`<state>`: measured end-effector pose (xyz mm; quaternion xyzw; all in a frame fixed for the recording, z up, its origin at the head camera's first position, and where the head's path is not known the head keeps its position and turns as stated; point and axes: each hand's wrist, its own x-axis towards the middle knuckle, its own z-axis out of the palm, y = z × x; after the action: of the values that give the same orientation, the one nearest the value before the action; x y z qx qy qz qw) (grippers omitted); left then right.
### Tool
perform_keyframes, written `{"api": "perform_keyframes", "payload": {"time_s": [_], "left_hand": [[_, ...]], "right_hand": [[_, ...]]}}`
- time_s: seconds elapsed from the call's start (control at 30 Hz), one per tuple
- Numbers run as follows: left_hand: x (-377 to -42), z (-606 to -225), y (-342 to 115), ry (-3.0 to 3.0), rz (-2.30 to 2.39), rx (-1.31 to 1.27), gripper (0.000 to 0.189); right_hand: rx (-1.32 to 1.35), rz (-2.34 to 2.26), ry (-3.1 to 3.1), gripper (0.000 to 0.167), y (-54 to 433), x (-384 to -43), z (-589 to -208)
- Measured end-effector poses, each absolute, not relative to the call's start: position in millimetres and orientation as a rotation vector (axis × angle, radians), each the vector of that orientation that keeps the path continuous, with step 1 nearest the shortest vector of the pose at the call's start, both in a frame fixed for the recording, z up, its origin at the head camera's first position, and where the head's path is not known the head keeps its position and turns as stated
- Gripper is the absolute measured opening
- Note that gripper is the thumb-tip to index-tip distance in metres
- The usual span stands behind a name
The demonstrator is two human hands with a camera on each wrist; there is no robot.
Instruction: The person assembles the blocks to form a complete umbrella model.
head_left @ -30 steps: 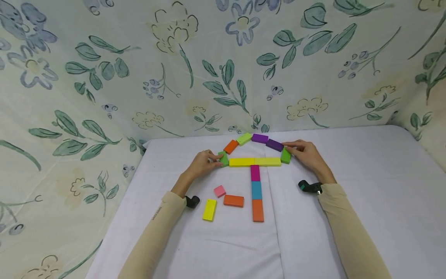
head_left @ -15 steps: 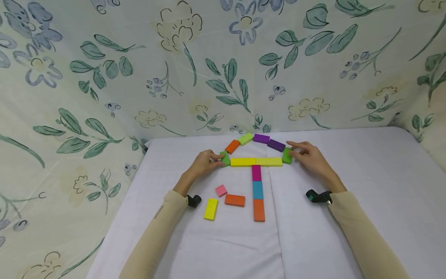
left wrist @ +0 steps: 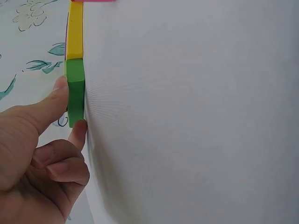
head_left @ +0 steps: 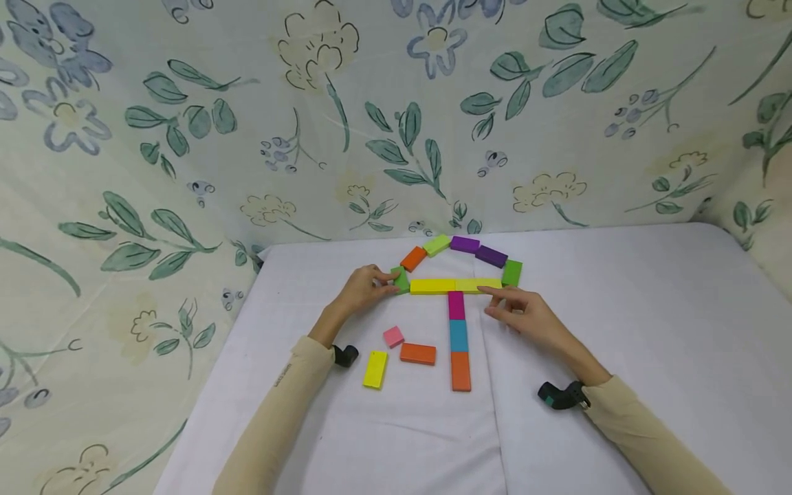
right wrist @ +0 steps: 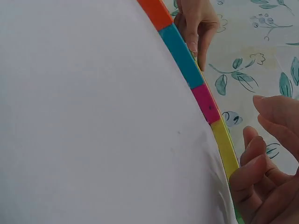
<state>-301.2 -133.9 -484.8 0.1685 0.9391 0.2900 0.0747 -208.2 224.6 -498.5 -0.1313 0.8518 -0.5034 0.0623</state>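
My left hand (head_left: 366, 287) pinches the green block (head_left: 402, 280) at the left end of an arch of blocks. In the left wrist view, thumb and a fingertip lie against this green block (left wrist: 76, 93). My right hand (head_left: 526, 313) has its index fingertip at the front edge of the light yellow block (head_left: 485, 282); whether it touches is unclear. A deeper yellow block (head_left: 431, 287) adjoins it on the left. The arch continues through orange (head_left: 413, 259), light green (head_left: 436, 245), purple (head_left: 465, 244), dark purple (head_left: 491, 256) and green (head_left: 511, 273) blocks.
Magenta (head_left: 456, 306), blue (head_left: 458, 335) and orange (head_left: 460, 371) blocks form a column below the yellow row. Loose pink (head_left: 392, 336), orange (head_left: 418, 354) and yellow (head_left: 375, 370) blocks lie left of it on the white cloth (head_left: 433, 447). A floral curtain (head_left: 396, 137) hangs behind.
My right hand has left the green block at the arch's right end and moved left and nearer, to the light yellow block. My left hand stays at its green block.
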Motion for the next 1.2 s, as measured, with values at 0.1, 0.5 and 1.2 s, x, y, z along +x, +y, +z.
{"api": "perform_keyframes", "payload": {"time_s": [0.1, 0.5, 1.2], "left_hand": [[-298.9, -481.3, -136.2, 2.802, 0.86, 0.521, 0.047], [-211.4, -465.1, -139.5, 2.78, 0.887, 0.851, 0.04], [-154.5, -471.0, -134.1, 2.849, 0.745, 1.001, 0.039]], "right_hand": [[-0.372, -1.518, 2.605, 0.045, 221.5, -210.5, -500.9], [-0.146, -1.472, 2.725, 0.047, 235.6, -219.3, -505.1], [0.189, -1.497, 2.815, 0.05, 242.4, -239.1, -512.6]]}}
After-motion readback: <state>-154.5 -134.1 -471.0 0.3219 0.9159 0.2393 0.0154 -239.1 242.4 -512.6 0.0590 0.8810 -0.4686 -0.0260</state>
